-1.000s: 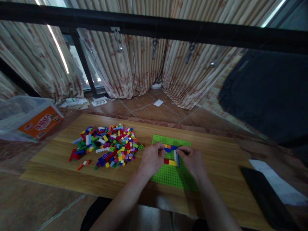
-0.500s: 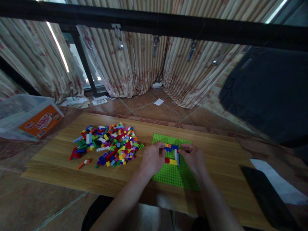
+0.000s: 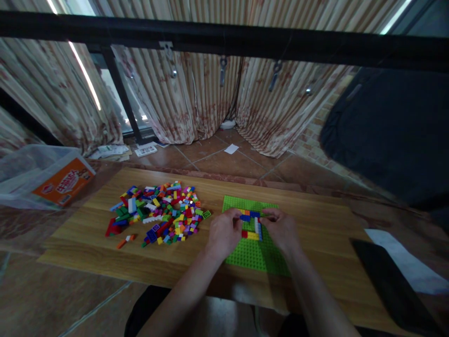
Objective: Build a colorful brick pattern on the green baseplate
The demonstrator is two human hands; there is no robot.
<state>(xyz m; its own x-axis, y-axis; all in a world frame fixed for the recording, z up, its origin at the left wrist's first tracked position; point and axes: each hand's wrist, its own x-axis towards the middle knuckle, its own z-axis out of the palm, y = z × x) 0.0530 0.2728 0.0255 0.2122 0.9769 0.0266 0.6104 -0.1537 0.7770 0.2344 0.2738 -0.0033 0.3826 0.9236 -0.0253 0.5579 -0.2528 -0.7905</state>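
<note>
A green studded baseplate (image 3: 245, 263) lies on the wooden table, and toy building bricks form a rectangular outline on it. Along the outline's near side run a red brick (image 3: 244, 234) and a yellow brick (image 3: 253, 236); white and light blue bricks (image 3: 258, 229) line the right side. My left hand (image 3: 224, 232) is closed at the outline's left, its fingertips pinching the end of a blue brick (image 3: 245, 218) near the far side. At the far right corner, my right hand (image 3: 281, 230) has thumb and finger curled together against the bricks; what lies between them is hidden.
Loose mixed bricks (image 3: 164, 213) are heaped on the table's left. Beyond the left end stands a clear plastic box (image 3: 45, 152) with an orange label. A dark flat object (image 3: 389, 281) and a white sheet (image 3: 407, 262) lie at the right end. Curtains (image 3: 196, 98) hang behind.
The view has shifted slightly. Both hands stay at the same places on the bricks, with hardly any visible movement.
</note>
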